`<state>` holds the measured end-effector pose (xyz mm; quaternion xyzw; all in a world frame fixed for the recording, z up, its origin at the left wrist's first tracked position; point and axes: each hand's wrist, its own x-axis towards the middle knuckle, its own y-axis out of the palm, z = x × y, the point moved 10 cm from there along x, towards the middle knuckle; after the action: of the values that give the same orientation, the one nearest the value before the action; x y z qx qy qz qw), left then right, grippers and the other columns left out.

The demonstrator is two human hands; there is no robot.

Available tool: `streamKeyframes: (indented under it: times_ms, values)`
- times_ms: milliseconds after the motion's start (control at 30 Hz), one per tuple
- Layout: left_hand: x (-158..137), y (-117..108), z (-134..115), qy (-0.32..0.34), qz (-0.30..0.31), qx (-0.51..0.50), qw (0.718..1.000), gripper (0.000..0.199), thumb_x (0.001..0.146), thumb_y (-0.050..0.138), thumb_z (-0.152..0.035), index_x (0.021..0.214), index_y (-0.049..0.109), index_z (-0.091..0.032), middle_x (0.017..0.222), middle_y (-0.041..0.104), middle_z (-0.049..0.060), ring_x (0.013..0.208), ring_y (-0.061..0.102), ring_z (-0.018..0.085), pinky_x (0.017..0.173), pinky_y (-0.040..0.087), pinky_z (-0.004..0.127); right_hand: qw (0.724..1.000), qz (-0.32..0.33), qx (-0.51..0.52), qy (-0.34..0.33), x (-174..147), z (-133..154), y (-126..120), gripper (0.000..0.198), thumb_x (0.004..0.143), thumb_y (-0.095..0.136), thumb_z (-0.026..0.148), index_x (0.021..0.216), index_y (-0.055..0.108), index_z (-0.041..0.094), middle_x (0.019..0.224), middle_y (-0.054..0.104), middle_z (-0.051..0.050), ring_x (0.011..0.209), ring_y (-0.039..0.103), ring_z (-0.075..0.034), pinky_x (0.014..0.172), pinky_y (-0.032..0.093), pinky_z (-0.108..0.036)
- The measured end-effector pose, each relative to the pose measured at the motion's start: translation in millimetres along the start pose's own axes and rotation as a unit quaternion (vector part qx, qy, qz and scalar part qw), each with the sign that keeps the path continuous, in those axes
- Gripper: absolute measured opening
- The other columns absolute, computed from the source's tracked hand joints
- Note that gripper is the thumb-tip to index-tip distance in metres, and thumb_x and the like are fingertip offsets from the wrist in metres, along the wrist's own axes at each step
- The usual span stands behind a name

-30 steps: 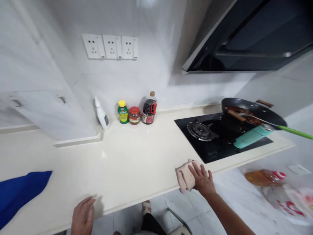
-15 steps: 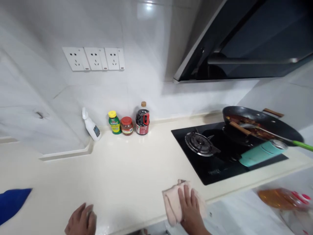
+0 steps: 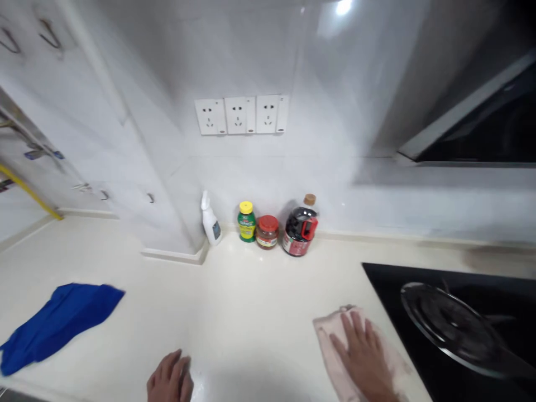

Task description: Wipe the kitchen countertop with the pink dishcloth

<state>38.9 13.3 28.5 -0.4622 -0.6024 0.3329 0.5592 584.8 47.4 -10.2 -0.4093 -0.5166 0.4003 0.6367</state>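
One pink cloth (image 3: pixel 327 335): five o'clock, now slid back alongside the hob (image 3: pixel 452 381), over fresh counter (image 3: pixel 251 307).
Right hand (image 3: pixel 363 354): spread flat on it.
Left hand (image 3: pixel 170 379): seven o'clock, curled; grip unclear.

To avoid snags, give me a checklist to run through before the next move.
1. Right hand spread over the pink cloth: ok.
2. Left hand away from both the pink cloth and the blue cloth: ok.
3. Pink cloth apart from the dark bottle: ok.
4. Caps on the green bottle, jar and dark bottle: ok.
5. Pink cloth off the hob: cannot tell; edges close and blurred.
6. Burner off: cannot tell; no flame shows, but it is blurred.
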Motion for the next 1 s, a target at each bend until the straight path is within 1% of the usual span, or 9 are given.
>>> streamKeyframes:
  times_ms: [133, 233, 333, 500, 600, 667, 767, 900, 1000]
  values:
    - [-4, -13, -14, 0.033, -0.020, 0.015, 0.999, 0.027, 0.093, 0.054, -0.028, 0.112, 0.072, -0.027, 0.124, 0.071, 0.007, 0.118, 0.062, 0.025, 0.092, 0.049, 0.039, 0.999, -0.014, -0.013, 0.026, 95, 9, 10, 0.060, 0.102, 0.049, 0.054, 0.153, 0.046, 0.023, 0.162, 0.033, -0.016, 0.144, 0.035, -0.040, 0.113, 0.034, -0.068]
    - [-5, -22, -22, 0.031, -0.030, 0.019, 0.999, 0.027, 0.091, 0.054, -0.020, 0.113, 0.070, -0.026, 0.124, 0.070, 0.008, 0.119, 0.060, 0.025, 0.093, 0.048, 0.039, 1.000, -0.007, 0.008, -0.018, 133, 67, 30, 0.046, 0.101, 0.061, 0.048, 0.137, 0.058, 0.019, 0.143, 0.053, -0.013, 0.122, 0.057, -0.030, 0.100, 0.052, -0.056]
    - [-4, -27, -27, 0.019, -0.025, 0.010, 0.999, 0.030, 0.088, 0.054, -0.015, 0.114, 0.067, -0.025, 0.124, 0.069, 0.008, 0.121, 0.059, 0.025, 0.095, 0.048, 0.041, 0.997, 0.012, 0.030, -0.071, 147, 149, 56, 0.044, 0.100, 0.064, 0.046, 0.134, 0.059, 0.019, 0.137, 0.057, -0.012, 0.117, 0.060, -0.028, 0.097, 0.055, -0.053]
    - [-5, -28, -29, -0.009, 0.007, -0.031, 0.999, 0.028, 0.088, 0.053, -0.010, 0.110, 0.065, -0.023, 0.123, 0.067, 0.009, 0.119, 0.058, 0.025, 0.098, 0.048, 0.042, 0.977, 0.059, 0.067, -0.191, 108, 310, 80, 0.057, 0.100, 0.057, 0.046, 0.148, 0.051, 0.015, 0.162, 0.034, -0.020, 0.146, 0.034, -0.040, 0.115, 0.034, -0.062]
    - [-6, -31, -30, -0.018, 0.006, -0.061, 0.998, 0.027, 0.089, 0.051, -0.009, 0.110, 0.062, -0.021, 0.123, 0.066, 0.010, 0.118, 0.058, 0.024, 0.098, 0.048, 0.042, 0.931, 0.093, 0.123, -0.330, 44, 398, 67, 0.071, 0.098, 0.052, 0.051, 0.155, 0.042, 0.011, 0.167, 0.023, -0.018, 0.154, 0.014, -0.041, 0.121, 0.022, -0.062]
    - [-6, -34, -29, -0.027, -0.004, -0.082, 0.996, 0.023, 0.091, 0.049, -0.009, 0.107, 0.061, -0.020, 0.119, 0.065, 0.010, 0.114, 0.058, 0.024, 0.096, 0.049, 0.042, 0.892, 0.087, 0.165, -0.412, 2, 431, 50, 0.073, 0.096, 0.051, 0.056, 0.156, 0.042, 0.015, 0.167, 0.025, -0.014, 0.155, 0.013, -0.039, 0.123, 0.020, -0.059]
    - [-8, -38, -27, -0.040, -0.027, -0.107, 0.993, 0.019, 0.093, 0.046, -0.010, 0.103, 0.058, -0.020, 0.114, 0.064, 0.010, 0.107, 0.059, 0.022, 0.093, 0.050, 0.041, 0.879, 0.049, 0.184, -0.436, -27, 433, 36, 0.061, 0.097, 0.051, 0.054, 0.149, 0.054, 0.023, 0.162, 0.038, -0.012, 0.151, 0.026, -0.039, 0.120, 0.024, -0.060]
    - [-16, -25, -22, -0.032, -0.034, -0.118, 0.992, 0.022, 0.088, 0.048, -0.010, 0.105, 0.057, -0.020, 0.117, 0.062, 0.011, 0.111, 0.057, 0.024, 0.094, 0.049, 0.043, 0.928, 0.020, 0.149, -0.341, -17, 385, 50, 0.050, 0.096, 0.049, 0.054, 0.132, 0.070, 0.027, 0.141, 0.060, -0.017, 0.129, 0.052, -0.042, 0.106, 0.035, -0.067]
    - [-26, -3, -16, -0.028, -0.050, -0.120, 0.991, 0.024, 0.082, 0.054, -0.013, 0.105, 0.057, -0.020, 0.115, 0.062, 0.011, 0.113, 0.056, 0.027, 0.092, 0.048, 0.045, 0.946, 0.022, 0.138, -0.294, -15, 352, 60, 0.057, 0.096, 0.040, 0.057, 0.138, 0.066, 0.028, 0.145, 0.056, -0.016, 0.130, 0.051, -0.043, 0.103, 0.038, -0.070]
